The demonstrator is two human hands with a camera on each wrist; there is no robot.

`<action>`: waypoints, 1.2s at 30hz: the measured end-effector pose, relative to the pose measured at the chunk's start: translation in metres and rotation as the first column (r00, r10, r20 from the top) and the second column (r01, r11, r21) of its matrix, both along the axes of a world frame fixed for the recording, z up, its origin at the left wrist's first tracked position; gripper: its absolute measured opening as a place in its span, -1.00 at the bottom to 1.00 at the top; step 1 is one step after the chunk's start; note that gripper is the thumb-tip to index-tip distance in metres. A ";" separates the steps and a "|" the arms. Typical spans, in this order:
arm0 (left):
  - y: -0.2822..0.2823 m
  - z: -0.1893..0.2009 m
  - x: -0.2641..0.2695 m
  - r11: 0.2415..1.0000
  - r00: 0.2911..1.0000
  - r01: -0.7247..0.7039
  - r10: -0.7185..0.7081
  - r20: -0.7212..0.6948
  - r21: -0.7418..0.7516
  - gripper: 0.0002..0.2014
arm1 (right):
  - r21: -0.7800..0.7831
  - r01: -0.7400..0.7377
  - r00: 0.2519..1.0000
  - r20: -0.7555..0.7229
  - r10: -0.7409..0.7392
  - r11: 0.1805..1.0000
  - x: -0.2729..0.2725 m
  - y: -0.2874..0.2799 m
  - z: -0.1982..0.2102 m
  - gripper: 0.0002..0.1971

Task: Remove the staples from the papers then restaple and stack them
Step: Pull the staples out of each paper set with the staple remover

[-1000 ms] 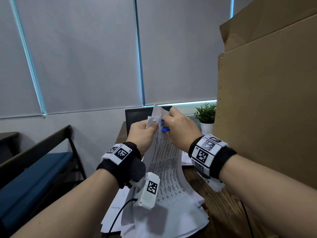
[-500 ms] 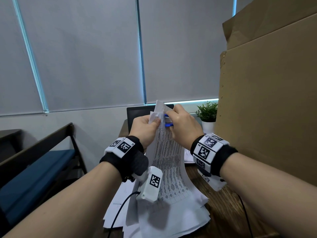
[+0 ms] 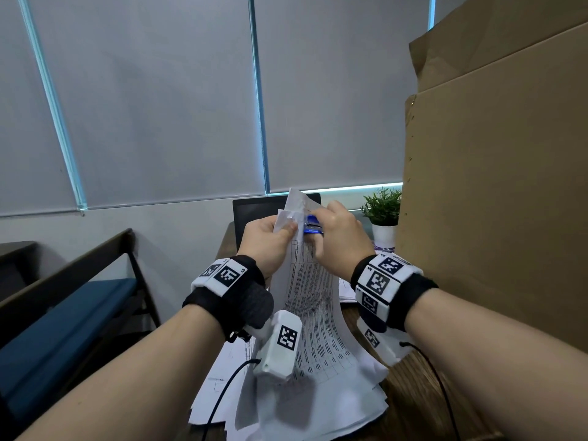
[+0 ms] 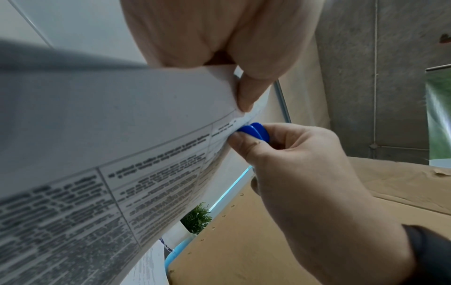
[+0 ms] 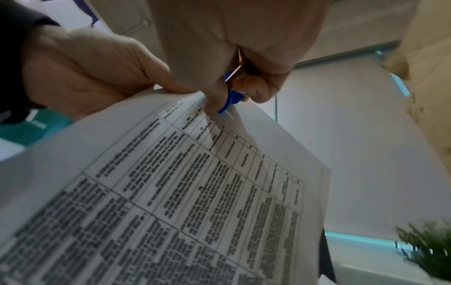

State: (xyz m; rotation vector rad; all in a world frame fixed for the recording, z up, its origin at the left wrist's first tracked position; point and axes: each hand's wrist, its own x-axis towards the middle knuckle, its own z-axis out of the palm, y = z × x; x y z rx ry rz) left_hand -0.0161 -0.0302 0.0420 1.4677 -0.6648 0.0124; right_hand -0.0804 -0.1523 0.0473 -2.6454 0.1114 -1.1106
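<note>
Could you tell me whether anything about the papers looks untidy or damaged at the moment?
The held sheets' top corner is crumpled where the left hand pinches it, and the pile on the table is fanned out unevenly.

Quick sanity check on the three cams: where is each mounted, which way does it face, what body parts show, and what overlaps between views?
Head: on the head, facing forward and down; both forearms, left hand and right hand at the top corner of the printed papers.
Left wrist: looks along the left thumb at the blue staple remover gripped by the right hand.
Right wrist: looks along the right hand's fingers at the papers; the left hand shows too.
Shared: all three show remover, papers, and potted plant.
</note>
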 end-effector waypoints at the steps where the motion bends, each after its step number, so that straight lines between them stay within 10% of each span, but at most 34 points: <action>1: 0.000 0.000 0.000 1.000 1.000 0.004 -0.004 -0.001 -0.001 -0.79 | 0.043 -0.007 1.000 0.003 0.007 0.999 0.001 0.000 -0.001 -0.76; 13: 0.004 0.000 0.000 0.998 0.997 0.060 -0.062 -0.048 -0.029 -0.79 | 0.420 -0.164 0.986 0.077 0.145 0.893 0.005 -0.006 -0.005 -0.89; 20: -0.004 -0.005 0.001 0.994 0.995 0.032 -0.041 -0.095 -0.102 -0.91 | 0.081 -0.059 0.998 0.022 0.057 0.995 0.006 -0.008 -0.004 -0.75; 23: -0.007 -0.007 0.003 0.995 0.996 0.029 -0.037 -0.086 -0.093 -0.91 | 0.164 -0.098 0.995 0.027 0.095 0.982 0.008 -0.011 -0.008 -0.76; 36: -0.015 -0.012 0.008 0.996 0.983 0.027 -0.043 -0.176 -0.090 -0.88 | 0.752 -0.302 0.942 0.142 0.303 0.587 0.015 -0.020 -0.022 -0.97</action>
